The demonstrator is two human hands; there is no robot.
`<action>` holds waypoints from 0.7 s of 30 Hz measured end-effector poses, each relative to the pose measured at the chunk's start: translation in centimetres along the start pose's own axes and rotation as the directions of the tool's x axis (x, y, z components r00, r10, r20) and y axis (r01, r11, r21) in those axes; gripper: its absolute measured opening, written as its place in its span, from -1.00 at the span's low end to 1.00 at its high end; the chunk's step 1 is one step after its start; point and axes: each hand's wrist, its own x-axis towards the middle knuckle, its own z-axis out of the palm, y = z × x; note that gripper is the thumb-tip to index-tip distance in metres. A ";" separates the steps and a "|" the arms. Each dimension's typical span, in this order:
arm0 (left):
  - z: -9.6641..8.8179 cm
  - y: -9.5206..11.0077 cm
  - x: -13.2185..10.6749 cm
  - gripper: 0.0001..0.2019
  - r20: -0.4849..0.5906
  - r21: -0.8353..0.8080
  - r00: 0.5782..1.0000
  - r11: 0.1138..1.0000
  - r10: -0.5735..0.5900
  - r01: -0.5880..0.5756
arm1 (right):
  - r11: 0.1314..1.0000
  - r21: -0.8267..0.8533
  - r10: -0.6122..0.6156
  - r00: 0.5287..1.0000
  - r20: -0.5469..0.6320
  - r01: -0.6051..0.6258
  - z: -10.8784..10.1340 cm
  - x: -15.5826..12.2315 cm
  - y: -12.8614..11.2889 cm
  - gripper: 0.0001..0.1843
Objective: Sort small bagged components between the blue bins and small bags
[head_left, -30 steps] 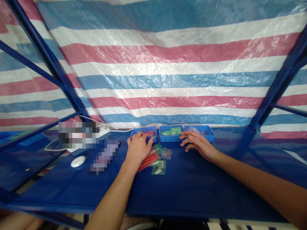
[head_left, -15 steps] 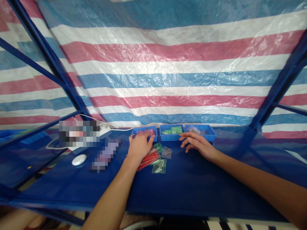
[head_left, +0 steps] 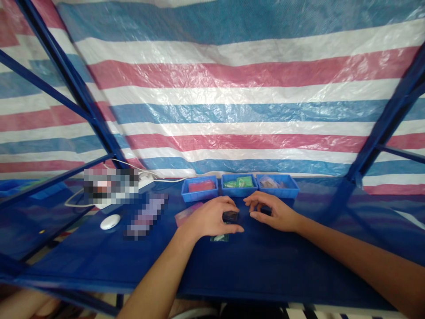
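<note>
My left hand (head_left: 214,217) is over a small pile of packets, its thumb and fingers apart in a curve. It hides most of the pile. A red packet (head_left: 186,214) pokes out on its left, and a clear packet with a pale piece inside (head_left: 219,237) shows under the thumb. To the right, my right hand (head_left: 275,212) hovers low over the table, fingers bent and apart from the thumb, with nothing visible in them. Behind the hands stand blue bins: one with red packets (head_left: 182,191), one with green packets (head_left: 229,191), and one with clear packets (head_left: 288,192).
A white round case (head_left: 110,222) and a blurred-out flat object (head_left: 148,217) lie left on the blue table (head_left: 265,266). Farther back are white cables (head_left: 166,179) and a power strip (head_left: 145,179). Blue metal posts and a striped sheet (head_left: 232,102) close off the back.
My left hand has come back from the red-packet bin and moved right over the pile. My right hand has moved down and slightly nearer, away from the clear-packet bin.
</note>
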 end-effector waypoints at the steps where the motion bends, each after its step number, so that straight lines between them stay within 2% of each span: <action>1: 0.3 -0.1 0.0 -0.42 0.010 -0.002 1.000 1.000 0.002 -0.002 | 1.000 0.000 0.003 1.000 0.001 -0.003 0.0 0.0 0.1 -0.59; 3: 0.7 -0.4 0.0 -0.44 0.014 -0.005 1.000 1.000 0.000 0.000 | 1.000 0.002 0.004 1.000 0.002 -0.004 0.1 0.0 0.3 -0.58; 7: 1.0 -0.7 0.2 -0.68 -0.001 -0.011 1.000 1.000 0.005 -0.005 | 1.000 0.005 0.017 1.000 -0.001 -0.017 0.2 0.0 0.2 -0.58; 9: 1.1 -0.7 0.3 -0.74 -0.013 -0.003 1.000 1.000 0.000 0.000 | 1.000 0.005 0.019 1.000 -0.005 -0.019 0.3 0.0 0.1 -0.57; 15: 1.3 -0.3 0.8 -0.78 -0.009 0.033 1.000 0.999 0.001 -0.001 | 1.000 0.001 0.027 0.999 -0.024 -0.027 0.3 0.1 0.0 -0.58; 21: 1.3 0.5 0.9 -0.77 -0.057 0.052 0.998 0.998 -0.023 0.026 | 0.999 0.007 0.053 0.997 -0.057 -0.052 0.2 0.2 0.0 -0.61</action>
